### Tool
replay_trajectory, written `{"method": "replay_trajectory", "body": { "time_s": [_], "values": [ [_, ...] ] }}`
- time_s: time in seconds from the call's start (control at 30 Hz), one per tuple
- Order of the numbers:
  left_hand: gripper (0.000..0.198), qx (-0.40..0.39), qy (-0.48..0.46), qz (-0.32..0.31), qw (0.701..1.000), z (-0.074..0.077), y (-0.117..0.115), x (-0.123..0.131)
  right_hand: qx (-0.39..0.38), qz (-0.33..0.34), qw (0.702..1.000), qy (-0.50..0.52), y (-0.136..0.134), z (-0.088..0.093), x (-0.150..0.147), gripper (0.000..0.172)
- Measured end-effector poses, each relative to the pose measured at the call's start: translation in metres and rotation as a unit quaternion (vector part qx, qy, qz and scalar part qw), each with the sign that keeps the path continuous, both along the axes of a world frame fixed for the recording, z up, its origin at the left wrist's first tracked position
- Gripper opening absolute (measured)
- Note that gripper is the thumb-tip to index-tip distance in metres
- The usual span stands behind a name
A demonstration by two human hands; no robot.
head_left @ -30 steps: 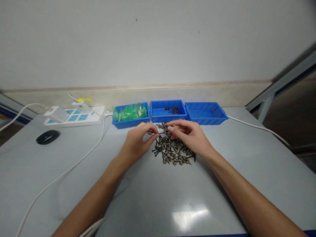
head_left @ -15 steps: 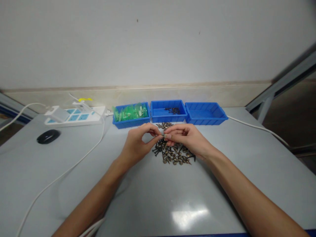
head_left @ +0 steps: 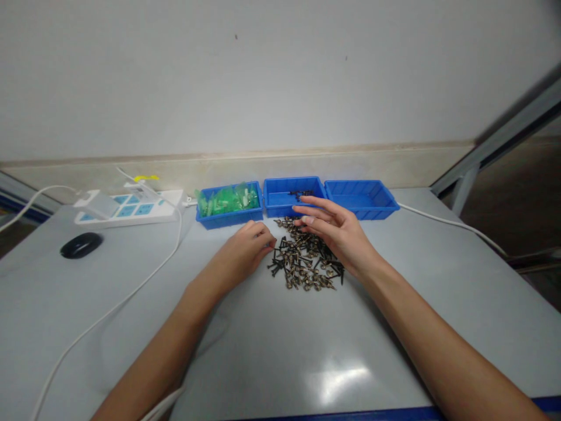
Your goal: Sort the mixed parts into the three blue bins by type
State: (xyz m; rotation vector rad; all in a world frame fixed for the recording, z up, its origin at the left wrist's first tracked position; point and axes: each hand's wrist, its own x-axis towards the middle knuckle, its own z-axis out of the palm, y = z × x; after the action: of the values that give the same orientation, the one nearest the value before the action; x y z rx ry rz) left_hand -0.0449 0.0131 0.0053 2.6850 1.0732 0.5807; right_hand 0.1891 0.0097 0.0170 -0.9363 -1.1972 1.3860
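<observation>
A heap of dark screws (head_left: 304,263) lies on the grey table (head_left: 272,351) in front of three blue bins. My left hand (head_left: 243,250) rests on the table at the heap's left edge, its fingers curled shut; what they hold is hidden. My right hand (head_left: 335,229) hovers over the heap's far side with fingers stretched out toward the middle bin (head_left: 280,210) and nothing seen in them. That bin holds a few dark screws (head_left: 300,193). The left bin (head_left: 228,220) is full of green plastic pieces (head_left: 230,200). Nothing shows inside the right bin (head_left: 372,211).
A white power strip (head_left: 127,208) with a plugged adapter lies at the back left, and a white cable (head_left: 123,301) runs from it toward the front edge. A black round object (head_left: 81,244) sits at the far left. Another white cable (head_left: 442,225) crosses the right side. A metal frame (head_left: 495,146) stands to the right.
My hands, pinched together over the heap, have parted. The left dropped to the table at the heap's edge. The right opened and reached toward the middle bin.
</observation>
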Motion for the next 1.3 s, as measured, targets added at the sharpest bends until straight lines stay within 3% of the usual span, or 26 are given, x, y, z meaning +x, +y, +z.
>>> {"method": "replay_trajectory", "body": {
  "time_s": [0.2,0.37,0.47,0.6,0.7,0.77,0.87,1.0,1.13,1.3],
  "values": [
    [0.011,-0.001,-0.012,0.002,1.000,0.001,0.004,-0.005,-0.004,0.001,1.000,-0.016,-0.002,0.000,-0.002,0.036],
    [0.009,0.002,-0.136,0.041,0.990,0.009,-0.003,0.001,0.027,-0.001,0.997,-0.066,-0.002,-0.002,-0.003,0.023],
    [0.004,-0.011,-0.213,0.069,0.975,0.013,-0.009,0.009,0.035,0.033,0.994,-0.102,-0.004,-0.001,-0.004,0.023],
    [0.003,-0.051,-0.301,0.075,0.949,0.012,-0.013,0.018,0.009,0.095,0.992,-0.076,-0.008,0.001,-0.008,0.026],
    [0.005,-0.077,-0.324,0.065,0.941,0.012,-0.014,0.020,-0.026,0.095,0.995,-0.035,-0.009,0.000,-0.010,0.024],
    [0.008,-0.087,-0.301,0.060,0.948,0.014,-0.014,0.018,-0.041,0.080,0.996,-0.024,-0.008,-0.002,-0.010,0.022],
    [0.012,-0.097,-0.187,0.050,0.976,0.015,-0.012,0.011,-0.033,0.029,0.999,-0.015,-0.002,-0.007,-0.009,0.021],
    [0.013,-0.124,-0.070,0.034,0.989,0.010,-0.007,0.002,-0.001,-0.040,0.998,0.042,0.007,-0.009,-0.008,0.043],
    [0.002,-0.129,-0.039,0.041,0.990,0.008,-0.005,0.000,0.014,-0.041,0.998,0.046,0.006,-0.009,-0.006,0.064],
    [0.007,-0.136,-0.034,0.044,0.989,0.010,-0.005,0.000,-0.004,-0.018,1.000,0.024,-0.001,-0.007,-0.006,0.055]
  ]
}}
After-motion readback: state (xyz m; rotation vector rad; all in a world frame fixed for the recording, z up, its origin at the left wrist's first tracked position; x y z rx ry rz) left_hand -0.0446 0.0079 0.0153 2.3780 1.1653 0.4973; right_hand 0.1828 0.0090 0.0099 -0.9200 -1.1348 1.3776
